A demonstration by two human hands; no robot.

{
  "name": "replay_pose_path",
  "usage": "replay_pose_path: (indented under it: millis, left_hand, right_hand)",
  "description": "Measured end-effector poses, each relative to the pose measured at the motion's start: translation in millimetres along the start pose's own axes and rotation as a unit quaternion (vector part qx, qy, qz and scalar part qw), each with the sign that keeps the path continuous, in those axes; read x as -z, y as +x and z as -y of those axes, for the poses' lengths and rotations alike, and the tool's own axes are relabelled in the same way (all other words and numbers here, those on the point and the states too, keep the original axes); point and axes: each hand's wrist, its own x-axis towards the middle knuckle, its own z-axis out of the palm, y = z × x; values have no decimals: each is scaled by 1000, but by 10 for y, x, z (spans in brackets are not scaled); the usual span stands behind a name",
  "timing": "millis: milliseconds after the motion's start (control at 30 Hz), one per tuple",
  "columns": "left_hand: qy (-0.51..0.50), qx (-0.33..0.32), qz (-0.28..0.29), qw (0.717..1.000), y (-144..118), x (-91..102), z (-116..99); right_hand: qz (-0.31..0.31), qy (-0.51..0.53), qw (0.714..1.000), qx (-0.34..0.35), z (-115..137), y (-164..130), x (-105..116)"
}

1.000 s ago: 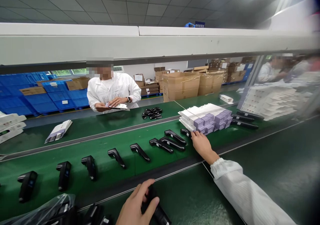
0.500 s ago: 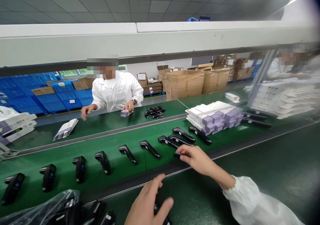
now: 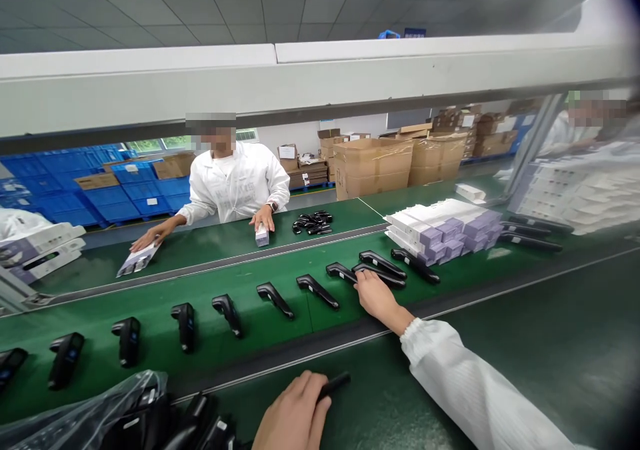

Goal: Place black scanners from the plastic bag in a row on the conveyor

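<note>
Item: scanner [image 3: 334, 385], black, slim handle end only, sticking out from under our left hand [image 3: 295, 415]; lies on the worktop [image 3: 500, 343] at the near edge, low centre. Left hand curled over it, fingers closed on the body.

Item: scanners on belt [image 3: 150, 290], black, pistol-shaped, approx. one row running left to right, spaced apart at left, bunched at right. Our right hand [image 3: 376, 297] rests fingertips on the bunched pair [image 3: 373, 271]; fingers loosely spread, not clamped, grip unclear.

Item: boxes [image 3: 443, 227], white w/ purple ends, stacked on belt just right of the bunch. More scanners in clear bag [image 3: 100, 417] at bottom left.

Opp. side: person in white coat [image 3: 235, 183], one hand on a flat pack [image 3: 137, 260], other on a small box [image 3: 261, 235].

Changes vs. 0.5 s ago: our right hand has gone forward from the belt's near edge to the bunched pair, no longer pinching a dark piece. Left hand closed; before, fingers splayed. Belt row shifted right.
</note>
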Motion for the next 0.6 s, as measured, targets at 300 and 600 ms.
replay_pose_path:
  millis: [300, 600]
  left_hand:
    - [-111, 51, -44, 992, 130, 89, 95]
    - [-267, 10, -62, 962, 186, 35, 3]
  right_hand:
    - [4, 21, 1000, 2, 62, -15, -1]
    - [110, 435, 890, 78, 387, -609, 844]
